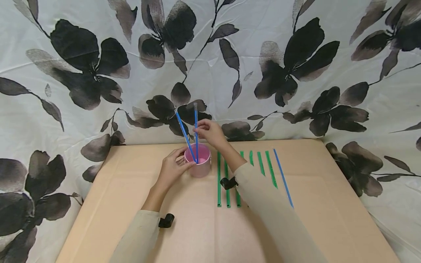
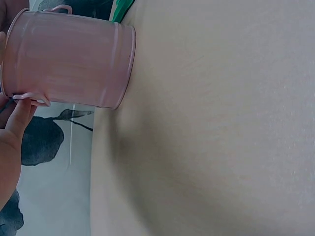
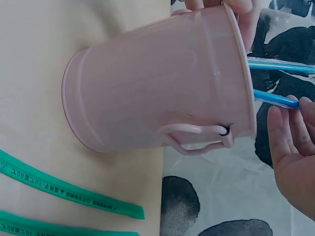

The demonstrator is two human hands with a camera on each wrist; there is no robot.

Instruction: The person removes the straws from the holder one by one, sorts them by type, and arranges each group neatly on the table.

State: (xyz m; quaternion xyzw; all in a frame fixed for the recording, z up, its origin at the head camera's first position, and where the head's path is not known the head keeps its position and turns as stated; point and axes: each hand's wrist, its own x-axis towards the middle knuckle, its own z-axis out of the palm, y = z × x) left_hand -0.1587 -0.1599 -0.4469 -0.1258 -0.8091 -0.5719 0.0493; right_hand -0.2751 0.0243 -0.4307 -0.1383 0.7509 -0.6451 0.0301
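A pink bucket with small side handles stands near the back edge of the tan board. My left hand grips its rim from the left, with a finger by the side handle in the left wrist view. Over the bucket, my right hand pinches a blue straw between thumb and fingers; its lower end is inside the bucket. Another blue straw leans to the left in the same bucket. Clear wrapping shows around the straws in the right wrist view.
Several green strips with printed lettering lie side by side right of the bucket, partly under my right arm. Beyond them lies one blue straw. The tan board ends against a hanging floral cloth.
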